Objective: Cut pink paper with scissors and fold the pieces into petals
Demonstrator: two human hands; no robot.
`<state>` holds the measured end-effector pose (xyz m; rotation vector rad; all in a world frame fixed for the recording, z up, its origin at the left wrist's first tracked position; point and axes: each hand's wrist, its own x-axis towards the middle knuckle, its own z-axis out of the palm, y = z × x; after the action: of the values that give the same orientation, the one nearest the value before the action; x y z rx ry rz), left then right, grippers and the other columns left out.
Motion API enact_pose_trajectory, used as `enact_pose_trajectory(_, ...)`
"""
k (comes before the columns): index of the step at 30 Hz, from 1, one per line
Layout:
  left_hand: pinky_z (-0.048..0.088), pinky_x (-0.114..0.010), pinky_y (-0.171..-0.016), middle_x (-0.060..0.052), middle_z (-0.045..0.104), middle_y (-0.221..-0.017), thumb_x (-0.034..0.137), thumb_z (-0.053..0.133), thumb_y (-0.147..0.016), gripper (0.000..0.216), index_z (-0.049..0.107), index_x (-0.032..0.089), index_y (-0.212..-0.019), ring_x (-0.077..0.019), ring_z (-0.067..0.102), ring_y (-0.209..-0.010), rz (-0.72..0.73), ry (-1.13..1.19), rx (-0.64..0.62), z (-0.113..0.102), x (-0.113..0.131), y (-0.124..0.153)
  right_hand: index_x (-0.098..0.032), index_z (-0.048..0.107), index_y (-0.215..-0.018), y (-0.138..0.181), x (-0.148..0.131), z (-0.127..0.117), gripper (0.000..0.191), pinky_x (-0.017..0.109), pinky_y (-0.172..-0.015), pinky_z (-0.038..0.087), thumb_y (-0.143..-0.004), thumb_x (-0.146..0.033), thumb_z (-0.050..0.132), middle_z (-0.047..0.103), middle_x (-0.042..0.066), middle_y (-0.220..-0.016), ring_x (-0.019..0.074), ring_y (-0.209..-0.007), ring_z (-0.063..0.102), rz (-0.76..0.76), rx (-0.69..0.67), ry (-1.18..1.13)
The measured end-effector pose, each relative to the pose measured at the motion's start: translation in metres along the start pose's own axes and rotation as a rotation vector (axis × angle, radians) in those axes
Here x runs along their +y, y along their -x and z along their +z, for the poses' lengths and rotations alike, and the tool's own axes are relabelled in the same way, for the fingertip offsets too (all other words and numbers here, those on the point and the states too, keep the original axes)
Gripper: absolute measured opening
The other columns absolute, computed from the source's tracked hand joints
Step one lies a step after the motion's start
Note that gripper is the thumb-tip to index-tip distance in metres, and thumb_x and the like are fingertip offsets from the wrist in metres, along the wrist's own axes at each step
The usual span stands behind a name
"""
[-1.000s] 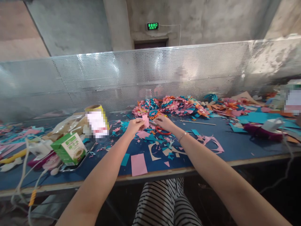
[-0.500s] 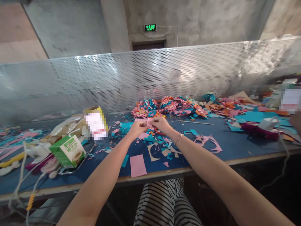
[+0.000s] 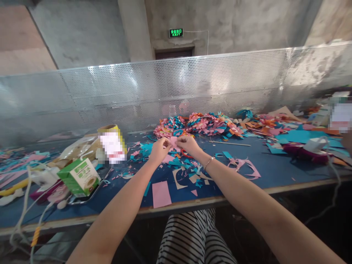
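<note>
Single head-worn camera is looking forward and down from the near side of the table [image 3: 269, 165], striped trousers [image 3: 180, 238] showing close below. It is facing the perforated screen [image 3: 242, 80] and far wall [image 3: 225, 22], covering left hand [image 3: 159, 149] and right hand [image 3: 190, 145] at middle range.

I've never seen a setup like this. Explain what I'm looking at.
There's no machine: these are a person's bare hands, seen from a head-worn camera looking forward and down. The left hand and right hand both pinch a small piece of pink paper. On the blue table lie paper scraps, a pink sheet near the front edge, a thin stick, and, farther back, a heap of flower-like paper. A green-and-white carton is at the left.
</note>
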<state>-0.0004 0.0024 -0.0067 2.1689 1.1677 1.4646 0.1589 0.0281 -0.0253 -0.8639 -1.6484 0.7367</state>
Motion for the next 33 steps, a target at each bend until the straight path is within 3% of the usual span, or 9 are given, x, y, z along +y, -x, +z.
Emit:
enact_pose_trajectory(6,0.046,-0.025,-0.065,-0.005,0.064,-0.080,0.014,0.062,-0.068,0.018,0.063,0.020,-0.085,-0.0168,0.060,-0.076,-0.011,0.044,-0.030,0.003,0.005,0.003,-0.015,0.053,-0.058,0.005,-0.011,0.000,0.017,0.023,-0.053,0.033,-0.066,-0.030,0.051,0.051,-0.002,-0.056,0.0094,-0.053,0.043,-0.043,0.087,0.131)
enact_pose_trajectory(11,0.047,-0.029,-0.073,-0.006,0.066,-0.083,0.022,0.069,-0.064,0.025,0.063,0.019,-0.088,-0.0195,0.062,-0.082,-0.092,0.161,-0.075,0.004,0.002,0.001,-0.014,0.062,-0.076,0.005,-0.012,0.002,0.024,0.023,-0.056,0.039,-0.065,-0.035,0.056,0.060,0.001,-0.066,0.0113,-0.058,0.050,-0.007,0.031,0.047)
enact_pose_trajectory(15,0.047,-0.030,-0.076,-0.006,0.067,-0.082,0.022,0.073,-0.059,0.031,0.062,0.018,-0.088,-0.0187,0.062,-0.079,-0.135,0.273,-0.075,0.005,-0.002,-0.001,-0.014,0.063,-0.072,0.004,-0.011,0.003,0.025,0.023,-0.051,0.036,-0.062,-0.036,0.060,0.057,0.000,-0.059,0.0088,-0.052,0.044,0.035,0.028,-0.030)
enact_pose_trajectory(20,0.047,-0.029,-0.073,-0.005,0.068,-0.080,0.024,0.070,-0.063,0.022,0.065,0.019,-0.083,-0.0187,0.062,-0.076,-0.105,0.203,-0.099,0.003,-0.002,0.000,-0.014,0.063,-0.065,0.004,-0.010,0.004,0.029,0.022,-0.047,0.032,-0.053,-0.040,0.067,0.054,-0.002,-0.054,0.0069,-0.049,0.041,0.127,-0.011,-0.202)
enact_pose_trajectory(27,0.049,-0.029,-0.070,-0.006,0.068,-0.081,0.021,0.069,-0.063,0.022,0.066,0.017,-0.084,-0.0182,0.063,-0.074,-0.108,0.231,-0.077,0.005,0.000,0.000,-0.014,0.061,-0.065,0.007,-0.009,0.004,0.036,0.021,-0.045,0.031,-0.051,-0.046,0.070,0.056,0.000,-0.059,0.0066,-0.050,0.043,0.164,-0.032,-0.323)
enact_pose_trajectory(33,0.051,-0.030,-0.065,-0.005,0.068,-0.079,0.021,0.067,-0.063,0.020,0.066,0.015,-0.082,-0.0163,0.062,-0.067,-0.268,0.421,-0.062,0.004,0.001,-0.001,-0.016,0.052,-0.063,0.005,-0.009,0.003,0.035,0.021,-0.047,0.035,-0.056,-0.047,0.066,0.047,-0.004,-0.055,0.0058,-0.048,0.040,0.151,-0.009,-0.289)
